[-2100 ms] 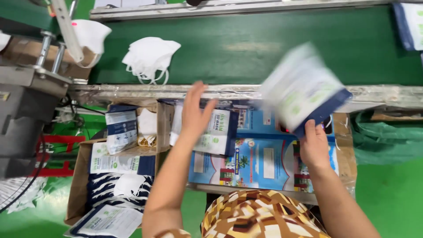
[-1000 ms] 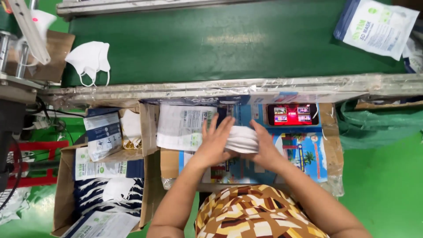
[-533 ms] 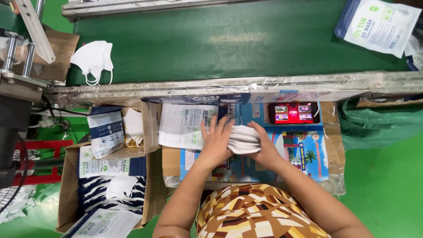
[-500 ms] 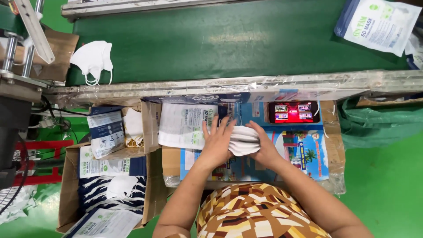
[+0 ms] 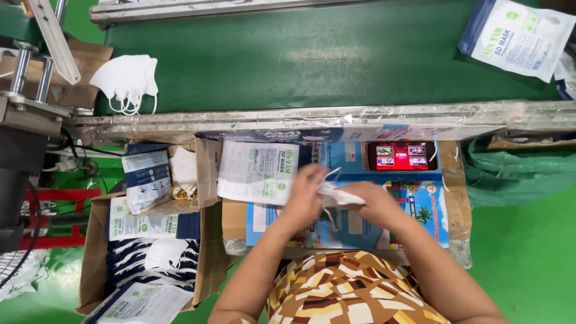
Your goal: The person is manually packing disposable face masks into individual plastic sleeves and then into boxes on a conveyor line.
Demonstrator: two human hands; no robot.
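Observation:
Both my hands meet over the blue printed board [image 5: 420, 210] in front of me. My left hand [image 5: 305, 195] and my right hand [image 5: 375, 201] hold a small stack of folded white face masks [image 5: 337, 193] between them, with thin ear loops sticking up. Just left of my left hand lies an empty white and blue mask pouch [image 5: 258, 173]. A filled pouch [image 5: 517, 37] rests on the green conveyor belt [image 5: 312, 57] at the far right. Another bunch of white masks [image 5: 127, 80] lies at the belt's left end.
A phone with a lit red screen [image 5: 401, 156] lies on the board near the metal belt rail [image 5: 288, 117]. Cardboard boxes [image 5: 96, 258] at the left hold more pouches [image 5: 146, 180] and loose masks. A green bag [image 5: 516, 171] sits at the right.
My right hand put the filled pouch on the belt, and it has drifted right. Both hands then closed on the mask stack, now pressed flatter between them. The masks on the belt have moved right.

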